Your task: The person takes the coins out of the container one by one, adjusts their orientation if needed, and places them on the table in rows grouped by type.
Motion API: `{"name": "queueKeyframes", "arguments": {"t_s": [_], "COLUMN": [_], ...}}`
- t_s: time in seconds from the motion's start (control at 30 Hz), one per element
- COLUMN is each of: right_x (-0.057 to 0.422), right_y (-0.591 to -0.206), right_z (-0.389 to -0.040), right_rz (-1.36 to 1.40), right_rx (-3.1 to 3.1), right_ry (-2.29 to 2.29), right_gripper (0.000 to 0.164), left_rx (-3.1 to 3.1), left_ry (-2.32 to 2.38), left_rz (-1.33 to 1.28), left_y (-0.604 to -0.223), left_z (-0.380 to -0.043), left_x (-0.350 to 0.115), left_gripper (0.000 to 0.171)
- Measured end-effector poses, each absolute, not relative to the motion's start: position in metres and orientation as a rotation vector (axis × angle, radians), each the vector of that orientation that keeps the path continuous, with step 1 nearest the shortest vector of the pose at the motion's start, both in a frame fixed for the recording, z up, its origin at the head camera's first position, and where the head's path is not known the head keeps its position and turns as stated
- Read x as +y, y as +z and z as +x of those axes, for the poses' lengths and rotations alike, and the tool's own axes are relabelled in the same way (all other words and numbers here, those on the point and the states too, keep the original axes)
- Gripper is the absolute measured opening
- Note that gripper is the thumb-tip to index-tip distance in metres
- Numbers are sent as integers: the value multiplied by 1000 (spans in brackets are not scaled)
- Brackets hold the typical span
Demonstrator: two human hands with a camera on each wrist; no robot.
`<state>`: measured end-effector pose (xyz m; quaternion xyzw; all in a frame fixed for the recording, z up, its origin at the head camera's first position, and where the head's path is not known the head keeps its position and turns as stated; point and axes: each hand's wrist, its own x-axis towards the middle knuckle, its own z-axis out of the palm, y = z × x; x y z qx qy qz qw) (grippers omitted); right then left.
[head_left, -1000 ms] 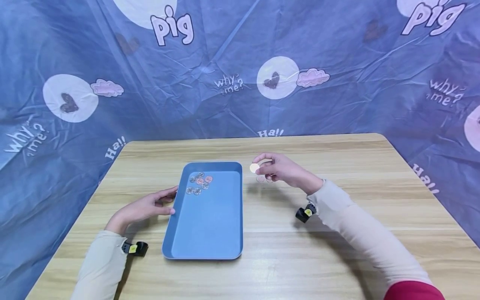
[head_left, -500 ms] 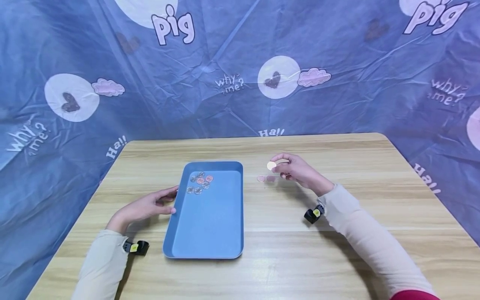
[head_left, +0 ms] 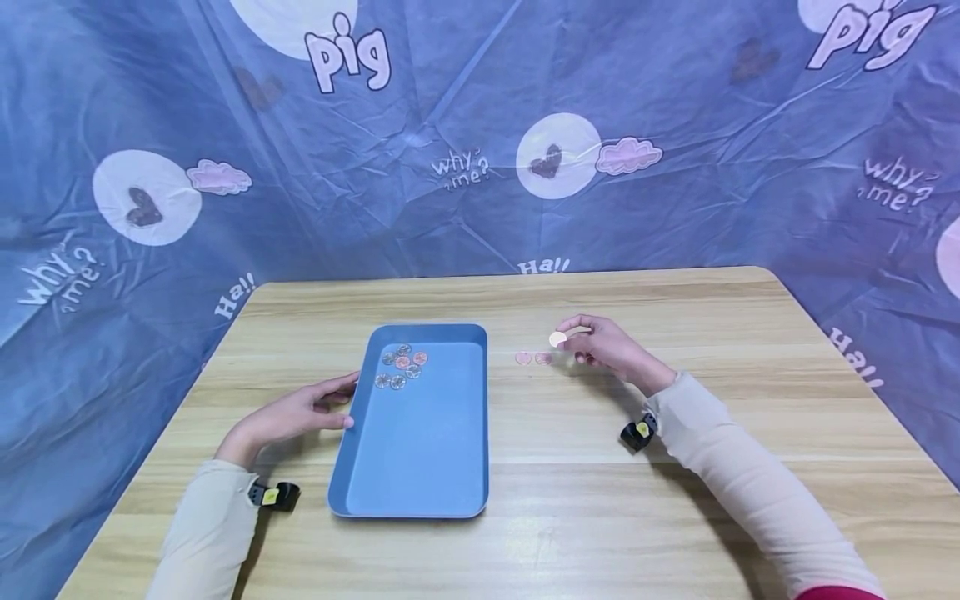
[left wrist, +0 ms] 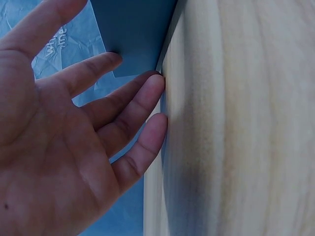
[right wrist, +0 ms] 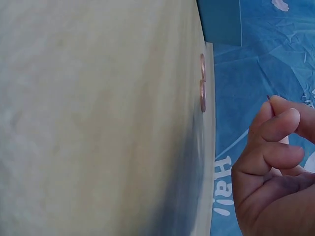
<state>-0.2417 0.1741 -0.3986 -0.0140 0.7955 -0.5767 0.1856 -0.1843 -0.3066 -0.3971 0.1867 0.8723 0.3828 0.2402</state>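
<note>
- Right hand (head_left: 611, 348), right of centre, wrist towards the lower right, thumb and finger pinched on one bright, thin, round coin (head_left: 557, 339) above the pale wood-grain worktop (head_left: 585, 517); the coin's face turns towards the head camera.
- Left hand (head_left: 296, 410), left of centre, fingers apart, touching the left side of the blue rectangular tray (head_left: 420, 450); the tray's long axis runs up-down in the frame.
- Two flat copper-coloured round coins (head_left: 522, 358), side by side, left of the right hand.
- Tray's upper left: five silvery round coins (head_left: 398, 382), two coppery ones (head_left: 420, 358).

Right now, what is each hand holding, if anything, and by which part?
The right hand pinches a coin at one edge; the left hand only touches the blue tray.
</note>
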Motion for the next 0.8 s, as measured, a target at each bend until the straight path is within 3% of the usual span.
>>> {"name": "queueKeyframes", "arguments": {"t_s": [0.43,0.8], "right_x": [175,176], "right_y": [-403,-404], "right_z": [-245,-249], "right_rz": [-24,-78], "right_rx": [2300,2363], "right_ry": [-1491,-1302], "right_gripper": [43,34], "left_rx": [2379,2377], "left_ry": [1057,1053], "left_rz": [496,496], "left_y": [-398,-397], "left_z": [-184,-185], "left_x": [-306,-306], "left_gripper": [79,79]}}
